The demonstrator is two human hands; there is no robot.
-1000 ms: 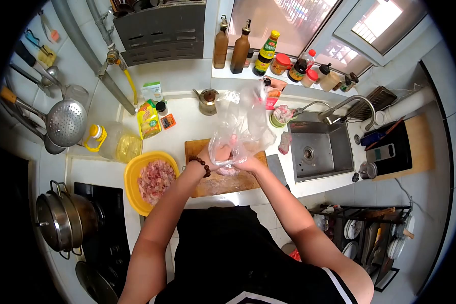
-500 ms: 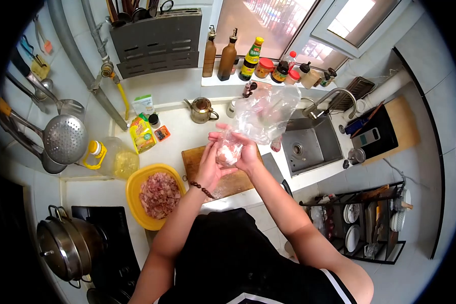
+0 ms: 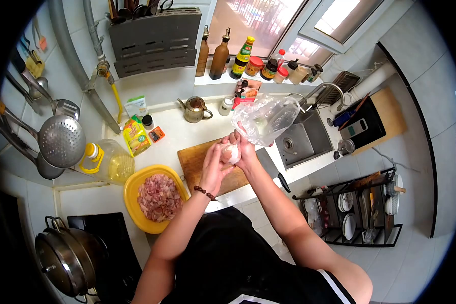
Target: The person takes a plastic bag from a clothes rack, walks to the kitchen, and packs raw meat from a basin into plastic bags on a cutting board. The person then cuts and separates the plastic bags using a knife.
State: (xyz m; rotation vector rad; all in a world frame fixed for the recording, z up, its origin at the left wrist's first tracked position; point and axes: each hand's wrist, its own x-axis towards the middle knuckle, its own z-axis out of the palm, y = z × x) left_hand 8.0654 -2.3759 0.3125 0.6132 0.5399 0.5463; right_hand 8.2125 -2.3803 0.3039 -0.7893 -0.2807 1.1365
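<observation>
A pinkish-white garlic bulb [image 3: 231, 153] is cupped between my two hands above the wooden cutting board [image 3: 192, 161]. My left hand [image 3: 214, 169] curls around its left side, a beaded bracelet at the wrist. My right hand [image 3: 246, 152] is closed against the other side and also grips a clear plastic bag [image 3: 268, 119], which puffs out above and to the right. Some fingertips are hidden behind the bulb and the bag. A kitchen knife [image 3: 268, 166] lies just right of the board. Left of it, a yellow basin [image 3: 131, 195] holds chopped raw meat [image 3: 159, 196].
A metal teapot [image 3: 195, 110] stands behind the board, and an oil jug [image 3: 111, 162] at left. Bottles and jars line the windowsill [image 3: 215, 80]. A sink [image 3: 309, 142] is at right. At lower left, a steamer pot [image 3: 66, 258] stands by a black cooktop [image 3: 111, 238].
The plastic bag has come away from around the garlic bulb and bunched up to the right. The bulb now shows bare between my hands. The view has shifted slightly.
</observation>
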